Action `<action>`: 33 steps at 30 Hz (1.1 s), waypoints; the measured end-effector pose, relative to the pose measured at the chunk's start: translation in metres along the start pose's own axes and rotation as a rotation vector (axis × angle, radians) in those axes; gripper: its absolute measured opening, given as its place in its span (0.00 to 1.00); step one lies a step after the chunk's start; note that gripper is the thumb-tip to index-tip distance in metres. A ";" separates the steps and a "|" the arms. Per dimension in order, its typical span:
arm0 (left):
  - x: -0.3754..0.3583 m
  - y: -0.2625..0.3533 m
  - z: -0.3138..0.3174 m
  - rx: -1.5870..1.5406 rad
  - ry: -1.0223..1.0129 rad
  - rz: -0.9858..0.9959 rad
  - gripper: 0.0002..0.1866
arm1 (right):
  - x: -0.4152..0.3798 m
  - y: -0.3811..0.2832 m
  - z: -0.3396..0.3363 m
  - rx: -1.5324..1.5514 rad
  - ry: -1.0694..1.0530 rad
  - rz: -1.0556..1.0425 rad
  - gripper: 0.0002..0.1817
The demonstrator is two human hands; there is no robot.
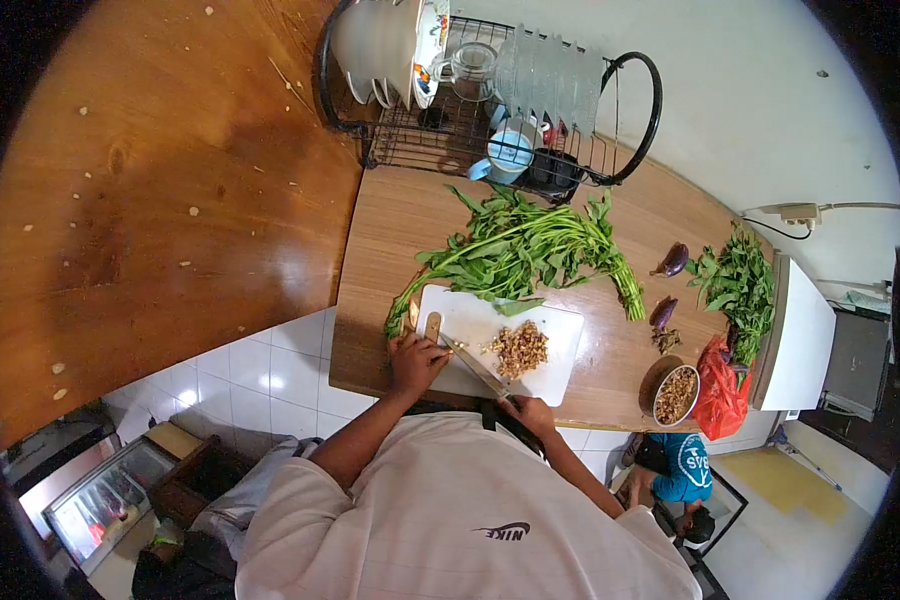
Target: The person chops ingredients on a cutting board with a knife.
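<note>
A white cutting board [567,352] lies near the counter's front edge. On it sits a pile of chopped brown pieces [519,350]. My right hand [530,413] is closed round the handle of a knife [478,368], whose blade points up and left across the board. At the board's left side my left hand [417,362] has its fingers bent and pressed together near the blade's tip; a small pale piece shows at the fingertips, too small to name. Long leafy green stems [530,240] lie behind the board, partly over its back edge.
Behind the greens stands a black dish rack [410,150] with plates, glasses and cups. To the right are two eggplants [674,260], a bowl of chopped pieces [676,395], a red plastic bag [718,392] and more leafy greens [740,285]. A person in blue [688,468] is low at the right.
</note>
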State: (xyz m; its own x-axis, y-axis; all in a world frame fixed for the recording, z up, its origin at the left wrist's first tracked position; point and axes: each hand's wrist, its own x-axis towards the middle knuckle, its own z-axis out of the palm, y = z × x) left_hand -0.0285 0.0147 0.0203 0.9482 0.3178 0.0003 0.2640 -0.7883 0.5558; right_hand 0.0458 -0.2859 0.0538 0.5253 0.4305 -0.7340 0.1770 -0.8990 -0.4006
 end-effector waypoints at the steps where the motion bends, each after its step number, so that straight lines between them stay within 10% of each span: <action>1: -0.001 0.000 -0.002 0.002 -0.011 -0.006 0.09 | 0.003 0.002 0.003 0.002 -0.004 0.000 0.40; 33: -0.001 -0.001 -0.001 -0.024 0.054 0.003 0.06 | -0.005 -0.005 0.010 0.036 0.026 -0.066 0.39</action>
State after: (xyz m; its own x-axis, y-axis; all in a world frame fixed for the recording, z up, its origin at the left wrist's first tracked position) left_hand -0.0303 0.0161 0.0208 0.9379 0.3439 0.0461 0.2564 -0.7764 0.5757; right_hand 0.0341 -0.2823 0.0539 0.5352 0.4861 -0.6909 0.1819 -0.8650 -0.4677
